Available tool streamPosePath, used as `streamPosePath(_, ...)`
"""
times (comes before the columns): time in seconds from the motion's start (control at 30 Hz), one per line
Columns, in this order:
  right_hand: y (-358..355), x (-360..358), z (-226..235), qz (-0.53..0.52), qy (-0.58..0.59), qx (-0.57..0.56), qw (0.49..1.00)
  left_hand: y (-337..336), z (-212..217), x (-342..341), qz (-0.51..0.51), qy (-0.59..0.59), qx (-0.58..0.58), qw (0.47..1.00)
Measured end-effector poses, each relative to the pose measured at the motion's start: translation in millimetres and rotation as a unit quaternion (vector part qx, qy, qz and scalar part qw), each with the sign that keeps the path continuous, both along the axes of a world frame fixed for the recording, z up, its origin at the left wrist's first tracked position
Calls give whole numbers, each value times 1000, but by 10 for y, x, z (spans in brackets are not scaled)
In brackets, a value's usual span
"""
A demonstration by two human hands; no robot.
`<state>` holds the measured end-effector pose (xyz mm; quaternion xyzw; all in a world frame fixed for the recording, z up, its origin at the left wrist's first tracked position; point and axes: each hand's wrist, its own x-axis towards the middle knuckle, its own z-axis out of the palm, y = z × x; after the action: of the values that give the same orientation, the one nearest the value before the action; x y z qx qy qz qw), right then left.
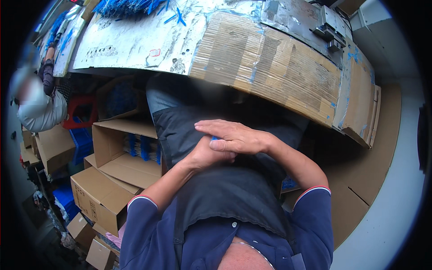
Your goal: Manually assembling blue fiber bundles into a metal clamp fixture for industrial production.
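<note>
My hands meet over my lap, which a dark apron (225, 189) covers. My right hand (236, 136) lies flat, fingers stretched out to the left, on top of my left hand (204, 156). My left hand is curled beneath it and mostly hidden. A small blue piece (215, 138) peeks out between the two hands, pressed between them. Both forearms come out of dark blue sleeves.
In front of me is a workbench topped with taped cardboard (270, 63) and a worn white sheet (135, 40). Loose blue pieces (130, 6) lie at its far left, a metal fixture (330, 27) far right. An open cardboard box (130, 148) of blue parts stands left. Another person (38, 105) sits far left.
</note>
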<state>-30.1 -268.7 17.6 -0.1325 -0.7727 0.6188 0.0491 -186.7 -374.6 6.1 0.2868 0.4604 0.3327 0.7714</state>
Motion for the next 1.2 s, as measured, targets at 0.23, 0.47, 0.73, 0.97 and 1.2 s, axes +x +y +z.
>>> streamPosePath(0.23, 85, -25, -70, 12, 30, -426, 904, 7, -54, -8, -4, -108, -63, 992)
streamPosePath(0.47, 115, 53, 115, -132, -9, 62, 989, 32, -20, -15, 74, -91, -76, 990)
streamPosePath(0.73, -237, -237, 197, -159, -62, 350, 921, -74, -317, 61, 71, 47, 37, 996)
streamPosePath(0.97, -301, -255, 51, -167, 14, 372, 913, -31, -242, 99, 47, 32, 150, 987)
streamPosePath(1.2, -96, -510, 155, -213, -12, 386, 897, 16, 38, -219, 83, 126, 144, 978)
